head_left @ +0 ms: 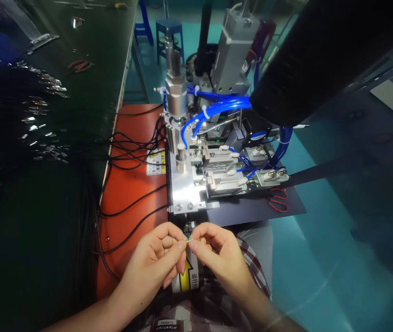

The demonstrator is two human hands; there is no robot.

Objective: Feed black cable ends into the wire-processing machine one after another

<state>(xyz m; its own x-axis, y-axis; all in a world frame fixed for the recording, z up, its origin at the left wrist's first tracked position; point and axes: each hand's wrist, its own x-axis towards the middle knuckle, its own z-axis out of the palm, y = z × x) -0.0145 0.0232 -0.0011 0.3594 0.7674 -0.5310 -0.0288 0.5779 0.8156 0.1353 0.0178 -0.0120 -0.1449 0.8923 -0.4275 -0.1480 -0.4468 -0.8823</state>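
Note:
Both hands meet low in the middle of the head view, in front of the machine. My left hand (160, 253) is closed, thumb and forefinger pinched on a thin yellow-green wire (190, 240). From the other side, my right hand (213, 246) pinches at the same short wire, its fingertips almost touching those of the left. Just behind the fingertips sits a small black part (189, 227) of the machine. Under the hands lies a white label with a yellow arrow (185, 276). The wire's ends are hidden by the fingers.
A metal machine (182, 184) with blue air tubes (220, 107) stands ahead on an orange board (130, 184). Black cables (141, 198) cross the board. Red-handled scissors (279, 200) lie at the right. Shiny small parts (40, 115) cover the dark left table. A thick black tube (303, 60) hangs upper right.

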